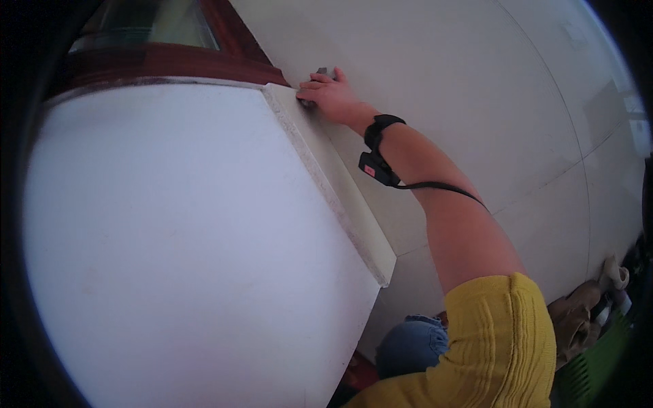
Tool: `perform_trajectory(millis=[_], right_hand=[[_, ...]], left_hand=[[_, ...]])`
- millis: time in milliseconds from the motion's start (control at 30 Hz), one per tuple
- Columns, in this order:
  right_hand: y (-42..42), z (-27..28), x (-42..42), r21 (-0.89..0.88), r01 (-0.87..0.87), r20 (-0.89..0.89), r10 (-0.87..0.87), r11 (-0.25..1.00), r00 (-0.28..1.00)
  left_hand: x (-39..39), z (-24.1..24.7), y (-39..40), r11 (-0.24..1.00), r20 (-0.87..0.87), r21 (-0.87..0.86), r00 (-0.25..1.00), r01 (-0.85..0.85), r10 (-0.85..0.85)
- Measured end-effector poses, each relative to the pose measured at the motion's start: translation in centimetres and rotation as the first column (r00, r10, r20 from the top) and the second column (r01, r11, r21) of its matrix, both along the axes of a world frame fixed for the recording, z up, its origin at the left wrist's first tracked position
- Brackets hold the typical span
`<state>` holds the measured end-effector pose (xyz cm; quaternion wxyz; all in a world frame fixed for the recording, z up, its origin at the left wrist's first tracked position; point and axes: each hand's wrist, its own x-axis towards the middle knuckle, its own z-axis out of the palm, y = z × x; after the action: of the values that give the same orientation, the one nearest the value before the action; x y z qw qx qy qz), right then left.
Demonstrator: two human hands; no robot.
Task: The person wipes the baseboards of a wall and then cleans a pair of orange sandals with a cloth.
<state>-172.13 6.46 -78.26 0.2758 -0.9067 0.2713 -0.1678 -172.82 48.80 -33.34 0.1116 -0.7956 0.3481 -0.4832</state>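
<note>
My right hand (331,98) reaches down at the end of my outstretched arm, at the far end of a beige tile skirting (352,199). Beneath its fingers is a small dark grey thing (307,103), perhaps a cloth, mostly covered by the hand. The fingers bend over it, with one finger spread away from the others. A black band with a small module and cable (376,166) is strapped around this wrist. The skirting has a rough, dusty-looking top edge and runs along the foot of a white wall (194,229). My left hand is out of view.
Beyond the wall's end stands a red-brown wooden frame (173,64) with a glass pane (158,25). Pale floor tiles (459,76) spread to the right. Several shoes (576,311) and a green slotted plastic thing (592,367) lie at lower right. My jeans-covered knee (410,347) is close to the wall.
</note>
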Motion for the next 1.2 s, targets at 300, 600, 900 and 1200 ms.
perform_trajectory(millis=[300,600,900,1200], right_hand=[[7.0,0.8,-6.6,0.086,-0.056,0.116,0.046,0.995,0.992],[20.9,1.7,-21.0,0.215,-0.123,0.245,0.068,0.969,0.967],[19.7,1.2,-21.5,0.816,0.096,0.2,-0.435,0.57,0.878],[25.5,4.6,-21.4,0.867,-0.097,0.344,-0.448,0.488,0.825]], left_hand=[[-0.4,0.2,0.5,1.0,0.029,-0.013,1.0,0.011,-0.011],[-0.8,1.4,2.9,0.996,0.12,-0.032,0.99,0.08,-0.076],[-2.7,2.0,3.7,0.988,0.16,-0.08,0.98,0.133,-0.119],[-4.0,1.8,1.3,0.959,0.171,-0.01,0.946,0.282,-0.276]])
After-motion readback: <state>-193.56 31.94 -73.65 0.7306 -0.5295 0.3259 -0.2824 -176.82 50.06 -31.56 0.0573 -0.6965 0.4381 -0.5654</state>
